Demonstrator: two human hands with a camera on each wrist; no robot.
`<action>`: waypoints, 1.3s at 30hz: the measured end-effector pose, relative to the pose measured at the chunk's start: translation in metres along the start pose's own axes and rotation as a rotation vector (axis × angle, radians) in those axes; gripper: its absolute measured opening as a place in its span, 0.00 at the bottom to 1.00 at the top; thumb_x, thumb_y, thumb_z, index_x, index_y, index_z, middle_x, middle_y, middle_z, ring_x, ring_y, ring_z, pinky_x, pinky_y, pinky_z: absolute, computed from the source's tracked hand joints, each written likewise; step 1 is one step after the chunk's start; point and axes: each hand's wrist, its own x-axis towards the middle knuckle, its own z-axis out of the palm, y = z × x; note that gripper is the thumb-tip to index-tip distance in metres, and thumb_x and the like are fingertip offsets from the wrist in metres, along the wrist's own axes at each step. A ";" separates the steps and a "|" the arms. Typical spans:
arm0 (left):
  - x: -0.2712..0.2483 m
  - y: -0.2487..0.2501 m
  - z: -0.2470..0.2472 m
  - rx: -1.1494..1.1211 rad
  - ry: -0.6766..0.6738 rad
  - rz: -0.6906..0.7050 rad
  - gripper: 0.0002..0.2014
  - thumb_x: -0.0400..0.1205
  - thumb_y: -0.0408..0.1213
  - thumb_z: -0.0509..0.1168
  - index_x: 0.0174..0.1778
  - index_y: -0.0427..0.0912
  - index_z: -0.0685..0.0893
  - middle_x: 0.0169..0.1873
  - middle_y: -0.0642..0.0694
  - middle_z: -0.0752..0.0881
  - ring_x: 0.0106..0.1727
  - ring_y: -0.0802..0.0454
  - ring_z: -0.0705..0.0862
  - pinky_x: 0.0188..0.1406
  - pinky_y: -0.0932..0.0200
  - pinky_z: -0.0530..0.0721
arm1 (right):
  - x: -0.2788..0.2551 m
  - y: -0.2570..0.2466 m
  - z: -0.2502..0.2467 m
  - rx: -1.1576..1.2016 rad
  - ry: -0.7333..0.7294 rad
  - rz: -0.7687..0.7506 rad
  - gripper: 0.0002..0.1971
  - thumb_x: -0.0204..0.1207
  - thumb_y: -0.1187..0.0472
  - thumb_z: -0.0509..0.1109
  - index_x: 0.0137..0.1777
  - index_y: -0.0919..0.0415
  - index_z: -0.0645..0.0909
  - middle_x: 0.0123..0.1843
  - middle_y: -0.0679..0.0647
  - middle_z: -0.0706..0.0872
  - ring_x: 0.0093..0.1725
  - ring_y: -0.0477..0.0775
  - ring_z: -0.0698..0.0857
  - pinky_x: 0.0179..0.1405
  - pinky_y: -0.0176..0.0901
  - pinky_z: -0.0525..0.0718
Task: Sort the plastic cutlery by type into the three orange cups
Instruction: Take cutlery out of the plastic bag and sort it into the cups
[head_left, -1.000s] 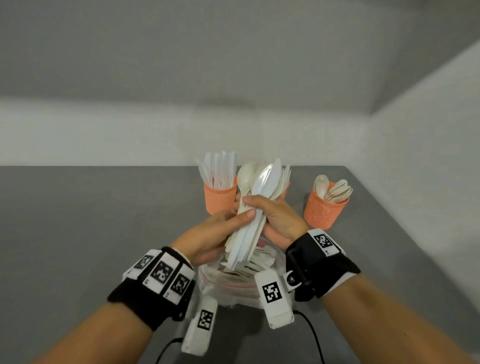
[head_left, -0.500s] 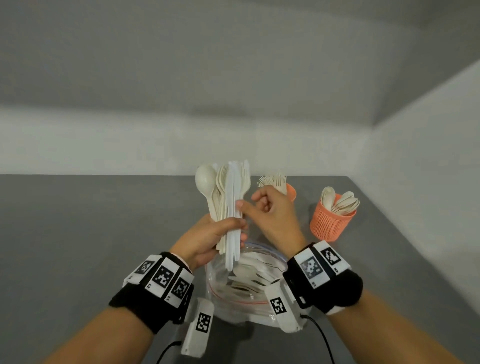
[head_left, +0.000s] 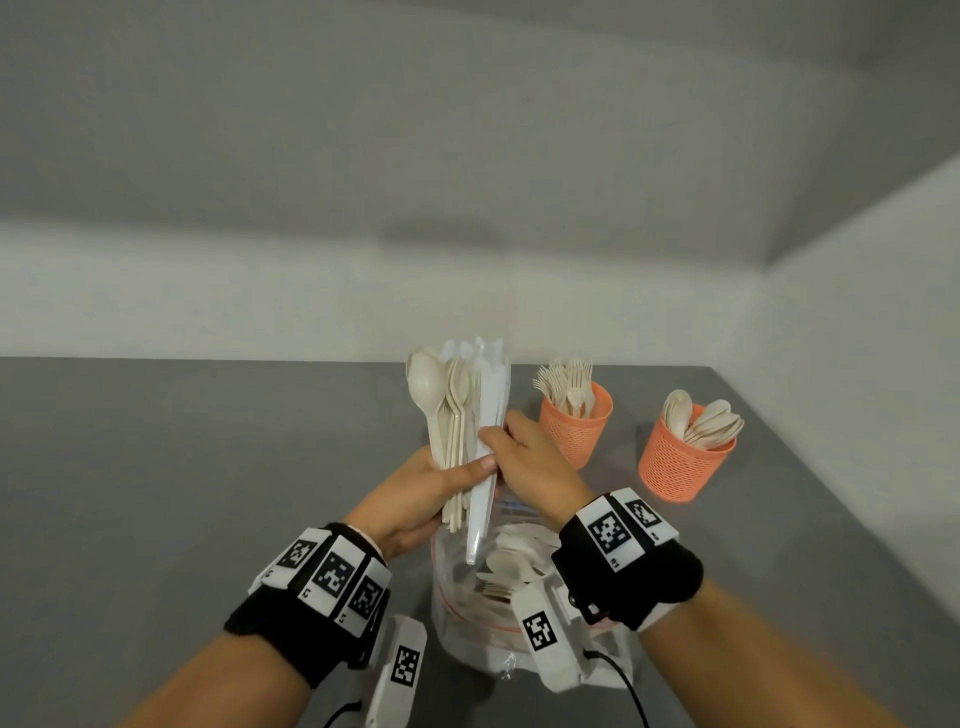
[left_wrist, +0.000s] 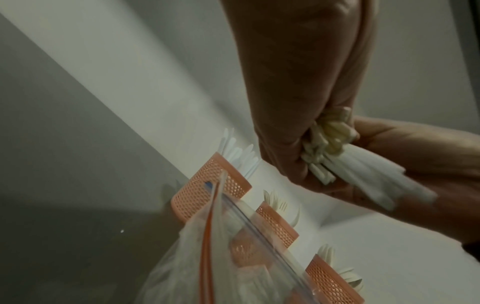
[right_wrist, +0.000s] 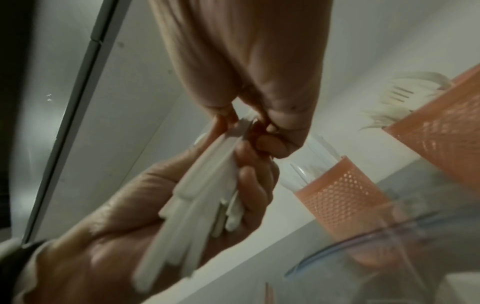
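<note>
My left hand (head_left: 441, 483) grips an upright bundle of cutlery (head_left: 457, 415) above the bag: beige spoons on the left, white knives (head_left: 491, 395) on the right. My right hand (head_left: 514, 447) pinches the white knives (right_wrist: 240, 128) between thumb and fingers, just above the left thumb. The handle ends (left_wrist: 327, 148) stick out below the left fist. Three orange mesh cups stand behind: one with knives (left_wrist: 210, 191), hidden by the bundle in the head view, one with forks (head_left: 574, 423), one with spoons (head_left: 680, 462).
A clear zip bag (head_left: 467, 613) with more cutlery stands on the grey table (head_left: 208, 493) right under my hands. A white wall runs behind the cups and along the table's right side.
The right hand let go of the bundle, and the left hand turned it upright and a little left. The right hand's fingers came back and now pinch the white knives.
</note>
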 end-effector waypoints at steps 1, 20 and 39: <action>0.000 0.000 -0.002 -0.009 0.022 -0.005 0.14 0.81 0.31 0.62 0.62 0.33 0.80 0.43 0.40 0.88 0.40 0.52 0.89 0.37 0.61 0.88 | 0.001 0.002 0.002 0.078 0.006 0.031 0.10 0.81 0.60 0.57 0.55 0.66 0.75 0.48 0.56 0.83 0.46 0.50 0.82 0.45 0.43 0.84; 0.001 0.011 -0.012 0.003 -0.015 -0.075 0.17 0.79 0.31 0.63 0.25 0.48 0.86 0.13 0.53 0.74 0.15 0.59 0.70 0.21 0.62 0.79 | 0.018 -0.005 -0.003 0.583 -0.203 0.118 0.17 0.80 0.60 0.65 0.29 0.62 0.70 0.28 0.57 0.67 0.15 0.41 0.67 0.12 0.31 0.62; 0.010 0.021 -0.017 -0.007 0.029 -0.159 0.15 0.82 0.39 0.58 0.43 0.34 0.87 0.28 0.43 0.90 0.23 0.51 0.86 0.29 0.58 0.88 | 0.026 -0.006 0.003 0.370 0.252 -0.197 0.13 0.69 0.64 0.76 0.52 0.60 0.79 0.33 0.58 0.83 0.33 0.54 0.84 0.38 0.48 0.84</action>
